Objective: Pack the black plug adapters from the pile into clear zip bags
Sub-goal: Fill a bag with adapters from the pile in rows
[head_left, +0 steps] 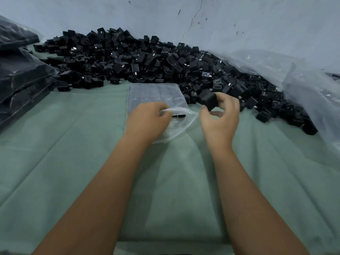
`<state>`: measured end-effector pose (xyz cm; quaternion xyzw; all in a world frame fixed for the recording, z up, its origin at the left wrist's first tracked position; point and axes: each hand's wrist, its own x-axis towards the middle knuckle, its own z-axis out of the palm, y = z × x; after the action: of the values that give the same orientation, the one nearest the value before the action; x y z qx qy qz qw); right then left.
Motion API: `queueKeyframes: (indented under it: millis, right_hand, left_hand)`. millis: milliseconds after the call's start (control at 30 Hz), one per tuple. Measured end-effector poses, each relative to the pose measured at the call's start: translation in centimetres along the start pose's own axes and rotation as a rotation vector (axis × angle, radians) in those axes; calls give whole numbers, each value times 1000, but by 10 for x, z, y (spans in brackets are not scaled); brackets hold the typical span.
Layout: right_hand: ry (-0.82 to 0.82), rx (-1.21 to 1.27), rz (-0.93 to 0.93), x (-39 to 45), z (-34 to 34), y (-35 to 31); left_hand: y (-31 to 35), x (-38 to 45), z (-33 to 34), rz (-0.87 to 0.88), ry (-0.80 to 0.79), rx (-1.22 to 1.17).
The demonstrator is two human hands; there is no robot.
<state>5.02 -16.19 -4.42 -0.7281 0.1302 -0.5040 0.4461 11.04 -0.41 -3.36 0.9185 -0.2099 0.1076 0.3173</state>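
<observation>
A big pile of black plug adapters (pixel 139 59) runs along the wall and down the right side. My left hand (pixel 147 120) pinches the mouth of a clear zip bag (pixel 181 126) lying on the green cloth, with a dark piece (pixel 178 115) showing inside the opening. My right hand (pixel 220 115) holds one black adapter (pixel 208 101) in its fingertips just right of the bag's mouth. A flat stack of clear zip bags (pixel 154 94) lies behind my left hand.
Green cloth (pixel 174 181) covers the work surface. Filled bags of dark parts (pixel 20 76) are stacked at the left. Crumpled clear plastic sheeting (pixel 303 85) lies at the right. A pale wall (pixel 184 15) closes the back.
</observation>
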Motion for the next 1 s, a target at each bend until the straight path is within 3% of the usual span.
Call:
queueKeyframes:
  millis: [67, 167, 300, 467, 767, 1000]
  right_hand:
    - [-83, 29, -194, -14, 4, -14]
    - [-363, 3, -378, -31, 11, -28]
    - [-554, -431, -448, -34, 18, -24]
    - [-608, -744, -414, -27, 13, -15]
    - [-583, -635, -396, -17, 4, -16]
    - [-625, -769, -415, -15, 2, -10]
  left_hand:
    - [-3, 2, 5, -15, 72, 13]
    - [-8, 1, 12, -16, 142, -13]
    - [-13, -4, 14, -26, 155, -147]
    - [-12, -9, 14, 27, 163, -139]
    - [-9, -14, 12, 110, 176, -111]
    - [-12, -13, 18, 131, 250, -119]
